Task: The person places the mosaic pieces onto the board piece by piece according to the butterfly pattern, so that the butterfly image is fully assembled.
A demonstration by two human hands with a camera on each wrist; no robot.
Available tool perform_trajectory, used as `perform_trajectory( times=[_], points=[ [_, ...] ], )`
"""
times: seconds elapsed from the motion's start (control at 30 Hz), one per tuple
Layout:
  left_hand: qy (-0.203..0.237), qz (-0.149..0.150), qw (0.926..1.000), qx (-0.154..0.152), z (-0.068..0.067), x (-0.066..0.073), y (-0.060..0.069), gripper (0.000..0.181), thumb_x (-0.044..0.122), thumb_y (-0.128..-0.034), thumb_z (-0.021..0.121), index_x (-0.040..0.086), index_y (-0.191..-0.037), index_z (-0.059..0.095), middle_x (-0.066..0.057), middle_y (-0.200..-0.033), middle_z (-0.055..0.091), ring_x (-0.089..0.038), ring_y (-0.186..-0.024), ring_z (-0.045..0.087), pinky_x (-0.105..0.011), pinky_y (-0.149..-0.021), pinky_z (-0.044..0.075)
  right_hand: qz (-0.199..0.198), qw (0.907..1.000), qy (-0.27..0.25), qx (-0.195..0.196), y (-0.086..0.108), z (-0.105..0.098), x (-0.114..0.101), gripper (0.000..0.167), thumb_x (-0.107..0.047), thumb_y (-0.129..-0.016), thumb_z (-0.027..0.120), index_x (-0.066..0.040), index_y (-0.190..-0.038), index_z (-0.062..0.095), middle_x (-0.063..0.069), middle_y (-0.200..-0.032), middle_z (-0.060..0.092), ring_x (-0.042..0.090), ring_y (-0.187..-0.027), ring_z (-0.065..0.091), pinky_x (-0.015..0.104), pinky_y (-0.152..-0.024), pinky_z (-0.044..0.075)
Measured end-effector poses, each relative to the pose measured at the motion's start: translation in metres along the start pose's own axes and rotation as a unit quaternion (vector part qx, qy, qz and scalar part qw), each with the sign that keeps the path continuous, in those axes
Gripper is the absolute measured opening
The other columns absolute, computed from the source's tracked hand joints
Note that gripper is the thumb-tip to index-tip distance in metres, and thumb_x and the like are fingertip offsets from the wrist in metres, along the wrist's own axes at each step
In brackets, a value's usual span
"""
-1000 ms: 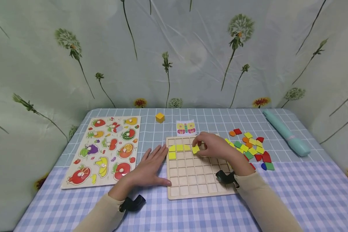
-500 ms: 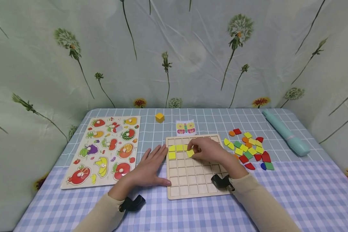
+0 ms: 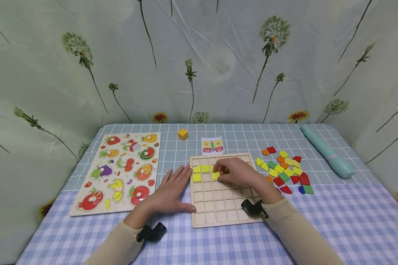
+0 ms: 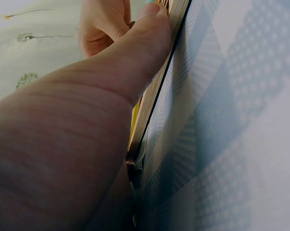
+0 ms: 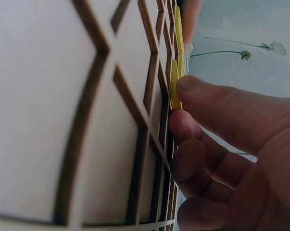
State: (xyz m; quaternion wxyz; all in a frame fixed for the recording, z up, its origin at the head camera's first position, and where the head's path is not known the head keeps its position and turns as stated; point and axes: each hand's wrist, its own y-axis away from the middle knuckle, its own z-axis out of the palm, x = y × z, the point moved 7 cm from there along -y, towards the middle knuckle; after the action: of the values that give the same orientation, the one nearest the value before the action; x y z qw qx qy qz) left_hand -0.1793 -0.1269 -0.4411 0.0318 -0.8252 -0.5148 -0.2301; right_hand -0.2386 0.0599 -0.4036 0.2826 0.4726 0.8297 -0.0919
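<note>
A wooden grid board point(image 3: 218, 206) lies on the table with yellow pieces in its upper left cells. My right hand point(image 3: 238, 172) pinches a yellow square point(image 3: 215, 176) at the second row, third column; in the right wrist view the fingertips of the right hand point(image 5: 231, 139) are on the edge of this yellow piece point(image 5: 174, 86). Along the board's left edge lies my left hand point(image 3: 172, 191), fingers straight and spread, thumb touching the lower left edge. In the left wrist view, the thumb of the left hand point(image 4: 130, 57) rests against the board's side point(image 4: 157, 91).
Loose coloured pieces point(image 3: 284, 177) lie right of the board. A butterfly picture card point(image 3: 212, 146) and an orange-yellow cube point(image 3: 183, 134) stand behind it. The fruit puzzle board point(image 3: 119, 173) is at the left, a teal cylindrical object point(image 3: 326, 151) at the far right.
My right hand has moved left with the yellow square, which now lines up straight with a second-row cell. The left hand has stayed in place.
</note>
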Motion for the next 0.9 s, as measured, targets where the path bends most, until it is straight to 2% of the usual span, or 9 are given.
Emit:
perform_trajectory(
  times=[0.27,0.43,0.63,0.8,0.9],
  points=[
    [-0.001,-0.004,1.0000,-0.003,0.000,0.000,-0.001,0.125,0.072,-0.0718,0.074,0.013,-0.162,0.010,-0.002,-0.171,0.005,-0.025,-0.159,-0.001,-0.055,-0.127,-0.005,-0.001,0.9999,-0.013,-0.002,0.000,0.000,0.000,0.015,-0.014,-0.089,0.076,-0.017,-0.103,0.072,-0.004,-0.086,0.060,0.015,-0.086,0.054,0.028,-0.077,0.048],
    [-0.001,-0.005,1.0000,-0.004,0.000,0.000,-0.001,0.125,0.072,-0.0719,0.073,0.013,-0.162,0.010,-0.001,-0.171,0.004,-0.025,-0.159,-0.002,-0.055,-0.127,-0.006,-0.019,0.9996,-0.016,-0.011,0.000,-0.002,0.000,0.014,-0.014,-0.090,0.074,-0.016,-0.104,0.074,-0.004,-0.088,0.063,0.014,-0.085,0.054,0.027,-0.078,0.049],
    [-0.003,-0.004,1.0000,-0.002,0.000,0.000,-0.001,0.125,0.072,-0.0715,0.074,0.012,-0.162,0.011,-0.002,-0.171,0.005,-0.025,-0.159,-0.001,-0.056,-0.127,-0.005,-0.041,0.9972,-0.051,-0.036,0.002,-0.008,0.004,0.021,-0.012,-0.093,0.070,-0.015,-0.113,0.073,-0.003,-0.100,0.070,0.011,-0.087,0.062,0.029,-0.083,0.054],
    [-0.001,-0.002,1.0000,-0.001,0.000,0.000,-0.001,0.125,0.072,-0.0716,0.074,0.013,-0.162,0.010,-0.002,-0.171,0.004,-0.025,-0.159,-0.002,-0.055,-0.127,-0.006,-0.038,0.9972,-0.063,-0.016,0.006,-0.024,0.013,0.025,-0.016,-0.095,0.069,-0.015,-0.119,0.071,0.001,-0.108,0.072,0.014,-0.089,0.063,0.028,-0.079,0.053],
    [0.003,0.003,1.0000,0.003,0.000,0.001,0.000,0.125,0.071,-0.0716,0.075,0.012,-0.162,0.012,-0.003,-0.171,0.006,-0.026,-0.159,-0.001,-0.056,-0.126,-0.006,-0.023,0.9977,-0.063,0.003,0.009,-0.035,0.022,0.027,-0.017,-0.095,0.068,-0.014,-0.122,0.070,0.004,-0.115,0.071,0.017,-0.091,0.062,0.028,-0.077,0.052]
  ],
)
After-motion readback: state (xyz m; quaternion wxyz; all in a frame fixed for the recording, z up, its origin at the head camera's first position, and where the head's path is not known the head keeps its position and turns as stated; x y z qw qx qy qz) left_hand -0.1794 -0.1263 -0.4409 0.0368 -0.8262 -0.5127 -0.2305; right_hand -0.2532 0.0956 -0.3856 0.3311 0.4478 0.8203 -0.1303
